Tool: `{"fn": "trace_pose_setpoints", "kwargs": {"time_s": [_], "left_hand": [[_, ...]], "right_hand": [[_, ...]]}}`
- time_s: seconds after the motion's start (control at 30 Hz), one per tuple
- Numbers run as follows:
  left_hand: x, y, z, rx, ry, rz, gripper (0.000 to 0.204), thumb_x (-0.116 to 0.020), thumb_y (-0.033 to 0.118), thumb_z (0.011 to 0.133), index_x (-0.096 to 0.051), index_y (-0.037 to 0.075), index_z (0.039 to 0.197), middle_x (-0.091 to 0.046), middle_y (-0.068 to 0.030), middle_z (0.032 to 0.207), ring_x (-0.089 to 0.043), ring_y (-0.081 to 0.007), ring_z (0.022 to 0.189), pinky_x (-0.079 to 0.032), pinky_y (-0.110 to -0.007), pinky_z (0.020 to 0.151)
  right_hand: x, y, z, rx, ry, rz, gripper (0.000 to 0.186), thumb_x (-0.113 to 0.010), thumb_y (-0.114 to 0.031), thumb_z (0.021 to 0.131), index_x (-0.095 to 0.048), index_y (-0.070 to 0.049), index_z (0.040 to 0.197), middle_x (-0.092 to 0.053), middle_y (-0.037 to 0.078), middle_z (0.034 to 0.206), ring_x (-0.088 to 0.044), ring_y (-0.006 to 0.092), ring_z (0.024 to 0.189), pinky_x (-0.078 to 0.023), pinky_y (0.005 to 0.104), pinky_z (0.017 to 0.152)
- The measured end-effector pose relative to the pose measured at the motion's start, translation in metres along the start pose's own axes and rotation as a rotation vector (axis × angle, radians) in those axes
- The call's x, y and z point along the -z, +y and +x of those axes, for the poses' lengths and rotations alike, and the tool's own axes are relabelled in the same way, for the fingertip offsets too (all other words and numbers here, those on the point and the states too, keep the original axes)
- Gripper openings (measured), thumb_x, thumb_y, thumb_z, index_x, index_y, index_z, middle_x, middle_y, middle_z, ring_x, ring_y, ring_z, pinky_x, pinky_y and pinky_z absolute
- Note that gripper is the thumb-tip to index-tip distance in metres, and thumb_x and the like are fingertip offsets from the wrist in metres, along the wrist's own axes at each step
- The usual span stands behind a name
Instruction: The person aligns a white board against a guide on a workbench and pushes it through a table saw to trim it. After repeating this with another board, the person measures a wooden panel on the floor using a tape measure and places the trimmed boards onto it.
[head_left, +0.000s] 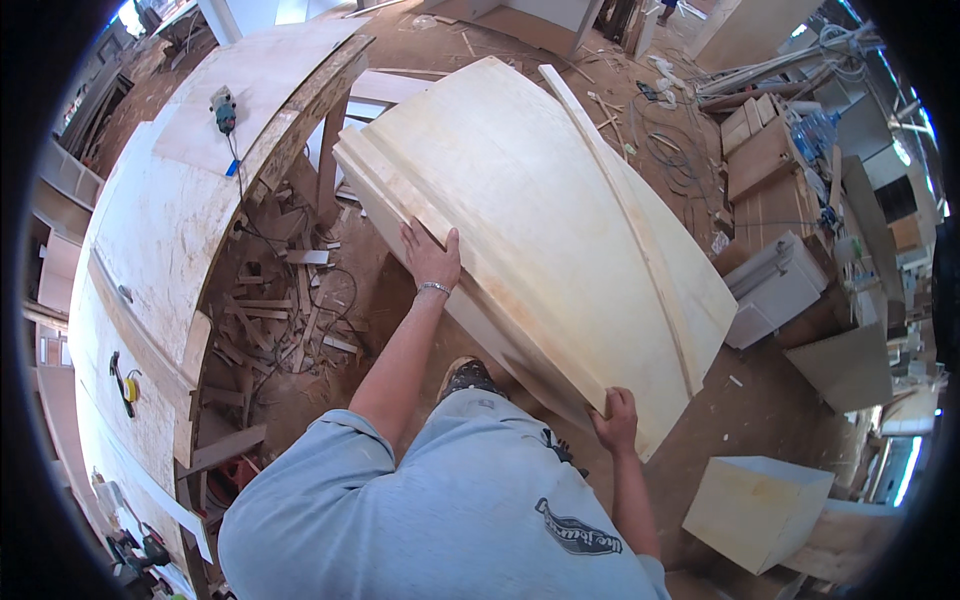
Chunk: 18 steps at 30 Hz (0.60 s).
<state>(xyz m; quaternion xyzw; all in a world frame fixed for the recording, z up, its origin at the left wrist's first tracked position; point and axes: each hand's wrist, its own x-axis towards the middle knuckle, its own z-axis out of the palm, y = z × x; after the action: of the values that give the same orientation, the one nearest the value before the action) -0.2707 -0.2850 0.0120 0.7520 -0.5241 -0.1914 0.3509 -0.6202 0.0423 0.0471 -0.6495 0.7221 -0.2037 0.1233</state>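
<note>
A large pale wooden panel with raised strips along its long sides fills the middle, tilted on a diagonal. My left hand grips its near long edge left of centre, fingers over the edge strip, a bracelet at the wrist. Lower down, my right hand has its fingers curled on the same edge near the panel's bottom end. My shoe shows beneath the panel, beside the hanging lower face of the board.
A long workbench on the left carries a green power tool and a tape measure. Offcuts and cords litter the floor beside it. At right are stacked boards, cabinets and a pale box. A person stands far back.
</note>
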Motion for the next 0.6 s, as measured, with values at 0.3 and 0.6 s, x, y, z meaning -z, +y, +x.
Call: {"fn": "trace_pose_setpoints", "kwargs": {"time_s": [0.3, 0.6], "left_hand": [[-0.012, -0.033, 0.007, -0.121, -0.053, -0.032, 0.096, -0.047, 0.057, 0.101, -0.014, -0.015, 0.154, -0.013, -0.0369, 0.161, -0.009, -0.0439, 0.154, -0.012, -0.044, 0.127], [-0.026, -0.046, 0.008, -0.233, -0.078, 0.195, 0.092, -0.045, 0.058, 0.102, -0.015, -0.01, 0.156, -0.014, -0.0362, 0.162, -0.015, -0.0448, 0.153, -0.017, -0.048, 0.126]], "right_hand": [[0.01, 0.007, 0.001, -0.104, -0.106, 0.066, 0.056, -0.081, -0.033, 0.079, -0.064, -0.001, 0.122, -0.062, 0.021, 0.125, -0.059, 0.0395, 0.116, -0.048, 0.0461, 0.1], [0.054, 0.084, 0.052, -0.272, -0.107, 0.037, 0.058, -0.08, -0.04, 0.079, -0.065, -0.004, 0.122, -0.059, 0.018, 0.133, -0.053, 0.0346, 0.127, -0.043, 0.0427, 0.108]]}}
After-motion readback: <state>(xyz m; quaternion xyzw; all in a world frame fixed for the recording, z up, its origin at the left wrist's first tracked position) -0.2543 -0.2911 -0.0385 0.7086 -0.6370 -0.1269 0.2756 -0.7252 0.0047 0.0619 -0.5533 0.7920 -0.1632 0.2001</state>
